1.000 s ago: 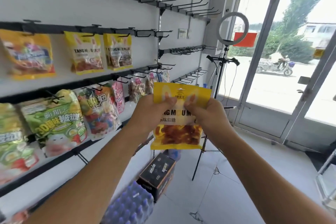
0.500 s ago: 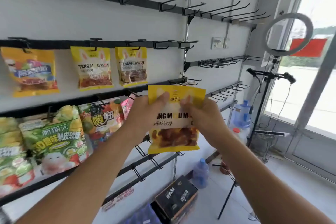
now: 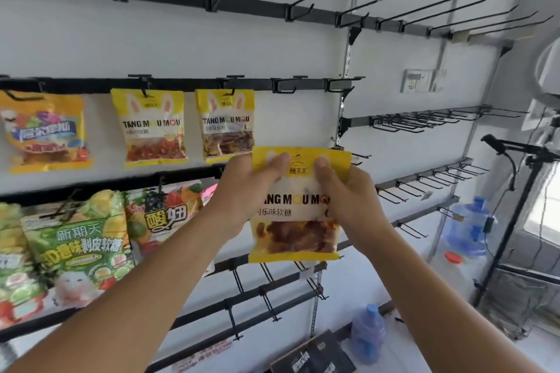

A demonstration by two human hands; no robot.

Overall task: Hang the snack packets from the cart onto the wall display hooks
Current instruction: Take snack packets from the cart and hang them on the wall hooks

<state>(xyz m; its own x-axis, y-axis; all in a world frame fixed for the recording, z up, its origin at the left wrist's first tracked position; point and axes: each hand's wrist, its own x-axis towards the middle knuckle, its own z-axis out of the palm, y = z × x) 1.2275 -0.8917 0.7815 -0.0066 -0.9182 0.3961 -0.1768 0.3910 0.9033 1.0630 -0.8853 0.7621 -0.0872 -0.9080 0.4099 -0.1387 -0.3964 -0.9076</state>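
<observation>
Holding a yellow packet [image 3: 298, 206] up in front of the wall, we had both hands on its top edge: left hand [image 3: 247, 191] pinching the left upper corner, right hand [image 3: 345, 194] curled round the right upper side, thumbs on the front face. Packet hung upright, clear of the wall and not on any hook yet.

Up and to the left, two matching yellow packets [image 3: 150, 127] [image 3: 225, 123] already hung from the middle rail [image 3: 188, 83]. Right of them on that rail sat an empty hook [image 3: 285, 85] and another [image 3: 342, 83]; we judged the nearer one the likely target, though we couldn't be sure.

Risks from here: our thumbs covered the strip where the hang hole should be, so we couldn't see the hole and could miss the hook tip. Pushing off-centre could tear the thin top seal or leave the packet crooked. Letting go before the hole was fully on would drop it toward the boxes [image 3: 315, 357] and the water bottle [image 3: 368, 333] on the floor below. Reaching left could also knock the neighbouring packet.
</observation>
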